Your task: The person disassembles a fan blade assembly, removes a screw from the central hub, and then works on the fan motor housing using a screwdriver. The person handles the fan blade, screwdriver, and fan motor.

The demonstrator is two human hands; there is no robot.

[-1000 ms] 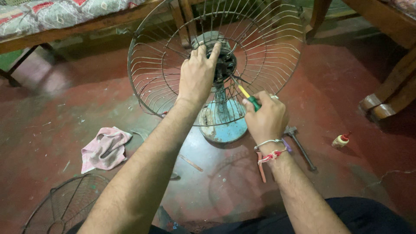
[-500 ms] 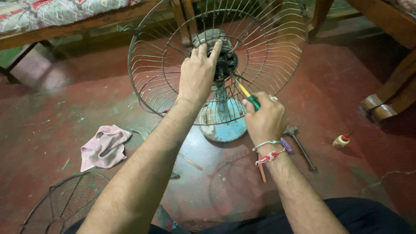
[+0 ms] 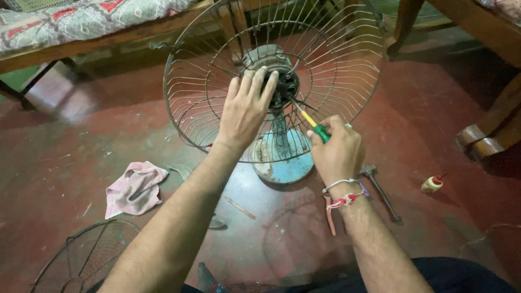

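Upright on the red floor [image 3: 81,135], the fan [image 3: 274,87] faces the person, its wire guard [image 3: 190,92] around the motor hub. Left hand [image 3: 245,108] lies flat, fingers spread, on the hub. Right hand [image 3: 337,149] grips a screwdriver [image 3: 309,119], tip at the hub. A pink rag [image 3: 135,187] and hammer [image 3: 380,187] lie nearby.

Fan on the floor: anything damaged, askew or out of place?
Yes. The fan has no blades and only its rear wire guard; a second wire guard lies loose on the floor at lower left. The round base looks worn and stained. A pink rag, hammer and small bottle are scattered around.
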